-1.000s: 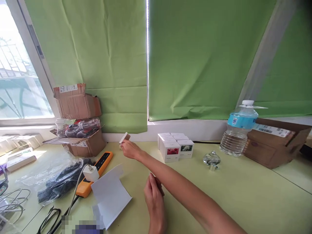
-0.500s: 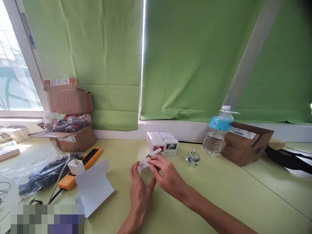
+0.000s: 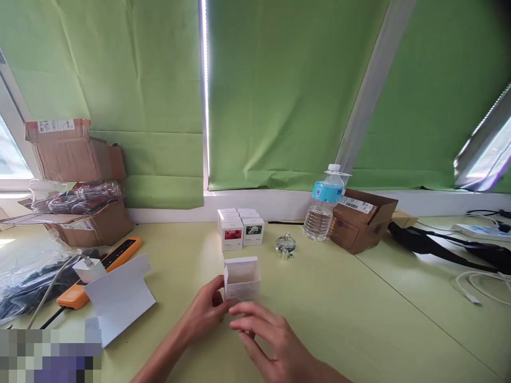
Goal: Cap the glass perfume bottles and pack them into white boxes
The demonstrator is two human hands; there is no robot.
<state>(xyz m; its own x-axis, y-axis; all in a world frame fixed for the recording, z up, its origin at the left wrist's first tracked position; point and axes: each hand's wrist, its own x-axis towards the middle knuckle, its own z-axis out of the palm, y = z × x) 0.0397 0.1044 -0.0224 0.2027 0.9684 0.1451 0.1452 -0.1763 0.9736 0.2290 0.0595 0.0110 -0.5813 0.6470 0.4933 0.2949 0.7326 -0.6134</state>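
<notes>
A small white cardboard box (image 3: 244,290) stands with its flap raised and its top uncovered; from this angle I cannot see to its bottom. My left hand (image 3: 209,306) grips its left side, thumb at the front and fingers behind. Just in front of the box is my right hand (image 3: 265,335), its fingers stretched out and parted from the thumb. Nothing clear shows in it. Beyond the box sit several white boxes in two rows, one front printed with a red flower (image 3: 232,236) and another with a white flower (image 3: 253,231). To their right lies a clear glass ornament (image 3: 285,243).
A water bottle (image 3: 318,215) and a brown carton (image 3: 353,229) stand at the back right. Leftward are a folded white card (image 3: 120,303), an orange power strip (image 3: 75,293) and stacked cartons (image 3: 75,157). A black strap (image 3: 431,250) lies far right.
The white box has turned upright, its uncovered top facing me. My right hand has drawn back from it toward me. The whole view has swung rightward.
</notes>
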